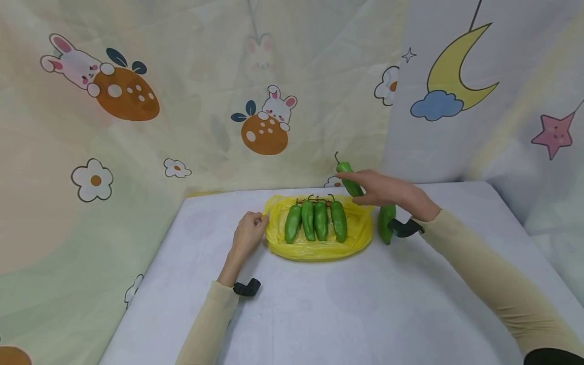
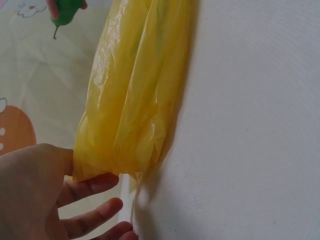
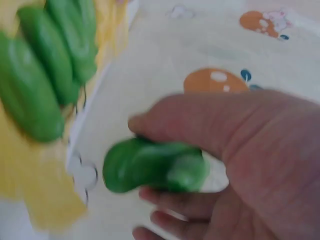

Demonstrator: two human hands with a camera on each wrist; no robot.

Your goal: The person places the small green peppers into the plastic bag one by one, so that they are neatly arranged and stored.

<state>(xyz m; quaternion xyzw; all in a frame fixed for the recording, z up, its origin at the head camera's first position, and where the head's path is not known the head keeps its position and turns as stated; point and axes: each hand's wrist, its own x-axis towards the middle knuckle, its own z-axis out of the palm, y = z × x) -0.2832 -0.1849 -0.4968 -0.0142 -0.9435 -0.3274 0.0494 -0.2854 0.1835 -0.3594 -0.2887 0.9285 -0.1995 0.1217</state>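
A yellow plastic bag [image 1: 301, 252] lies on the white table, with several green peppers [image 1: 321, 223] side by side on it, stems pointing away from me. My left hand [image 1: 248, 234] pinches the bag's left edge between thumb and forefinger; in the left wrist view the other fingers spread below the yellow plastic [image 2: 125, 110]. Above the bag's far right corner, my right hand [image 1: 388, 192] holds another green pepper [image 1: 350, 183], stem up, between thumb and fingers. That pepper [image 3: 150, 165] appears blurred in the right wrist view.
One more green pepper [image 1: 386, 220] lies on the table [image 1: 347, 304] just right of the bag, partly behind my right wrist. A cloth backdrop [image 1: 201, 137] with cartoon prints hangs behind the table and along its sides.
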